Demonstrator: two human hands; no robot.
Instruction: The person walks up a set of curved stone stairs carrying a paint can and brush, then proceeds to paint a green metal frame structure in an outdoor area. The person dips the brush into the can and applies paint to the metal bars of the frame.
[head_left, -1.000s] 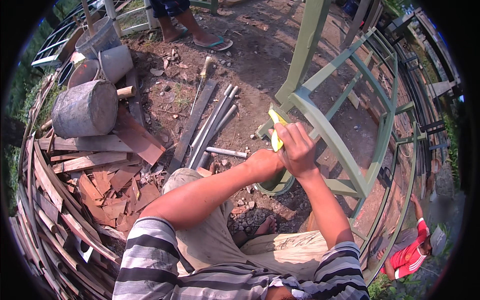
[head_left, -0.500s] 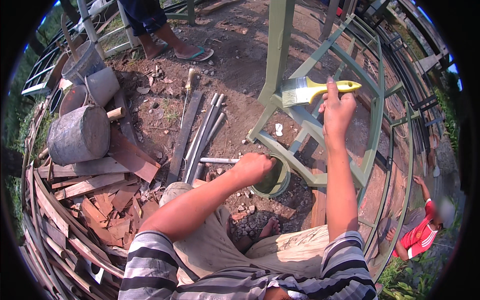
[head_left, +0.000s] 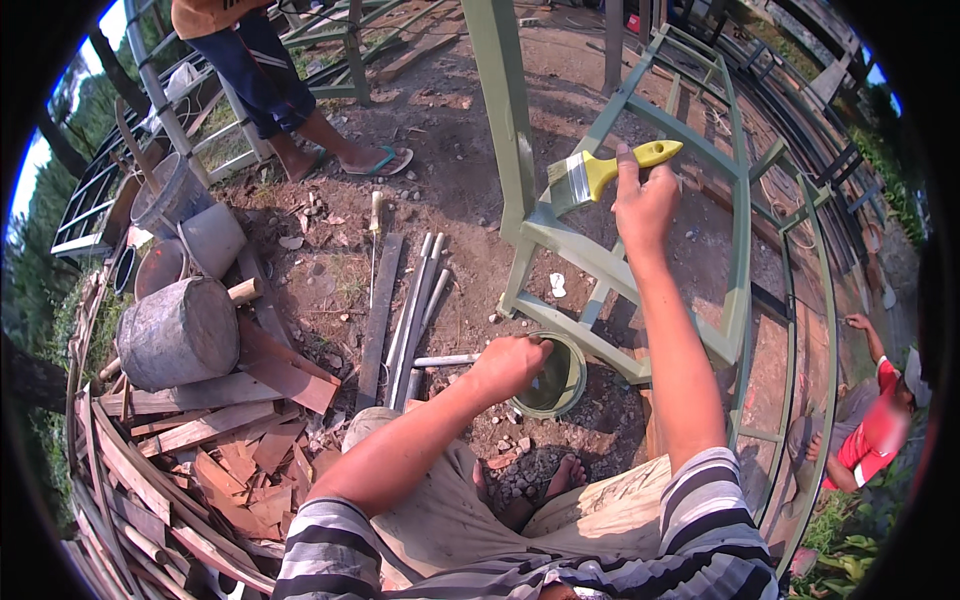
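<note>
My right hand [head_left: 645, 205] is closed around a paintbrush [head_left: 605, 177], thumb along its yellow handle. The pale bristles point left, close to the upright post [head_left: 505, 120] of a green-painted wooden chair-like frame [head_left: 580, 250]; I cannot tell whether they touch it. Below, my left hand [head_left: 510, 365] is closed at the left rim of a round paint bucket [head_left: 572, 398] with green paint inside. Its fingertips are partly hidden. The bucket sits on the ground in front of my feet, beside the frame's lower rail.
Several metal tubes [head_left: 412, 315] and a flat bar [head_left: 380, 320] lie left of the bucket. Dirty buckets [head_left: 180, 335] stand by scrap wood [head_left: 230, 430] at the left. A person in sandals [head_left: 375, 160] stands ahead; another in red [head_left: 870, 440] sits at right, beyond long green rails [head_left: 790, 370].
The view has tilted, so most things lie lower in it. The brush has shifted slightly away from me relative to the frame. My left hand stays at the bucket rim.
</note>
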